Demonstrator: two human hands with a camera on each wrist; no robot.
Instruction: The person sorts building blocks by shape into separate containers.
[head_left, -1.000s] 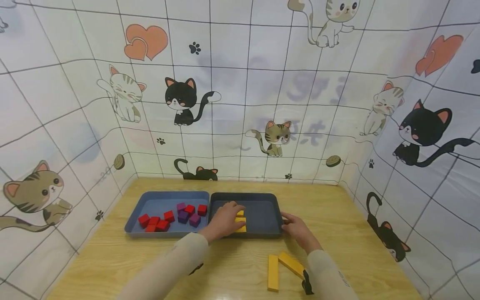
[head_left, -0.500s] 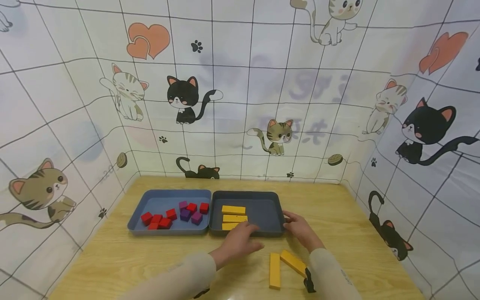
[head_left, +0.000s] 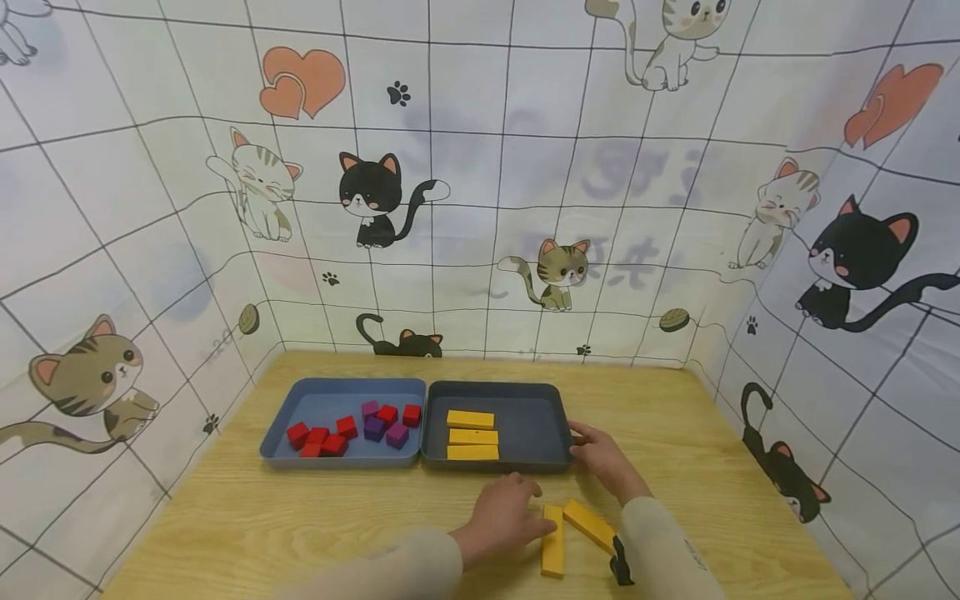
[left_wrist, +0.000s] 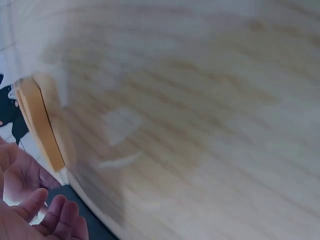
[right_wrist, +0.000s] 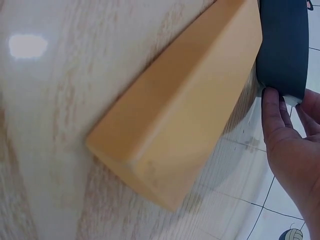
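My left hand (head_left: 506, 515) is over the table, its fingers apart and loosely bent. Its thumb reaches over the upright-lying yellow block (head_left: 552, 550); whether they touch I cannot tell. A second yellow block (head_left: 588, 525) lies slantwise beside it, near the right sleeve. With my right hand (head_left: 603, 457) I hold the right end of the dark grey tray (head_left: 532, 421); in the right wrist view, thumb and fingers of this hand (right_wrist: 295, 155) pinch the tray wall (right_wrist: 285, 45). Three yellow blocks (head_left: 472, 437) lie crosswise in the tray's left half.
Touching the dark tray on its left is a blue-grey tray (head_left: 315, 400) with several red cubes (head_left: 333, 446) and purple cubes (head_left: 397, 435). A cat-patterned cloth (head_left: 465, 167) walls in the wooden table (head_left: 300, 517) at the back and sides.
My left hand has come out of the dark tray, leaving three yellow blocks in view there, and moved toward me and right to the loose blocks. The right hand stays at the tray.
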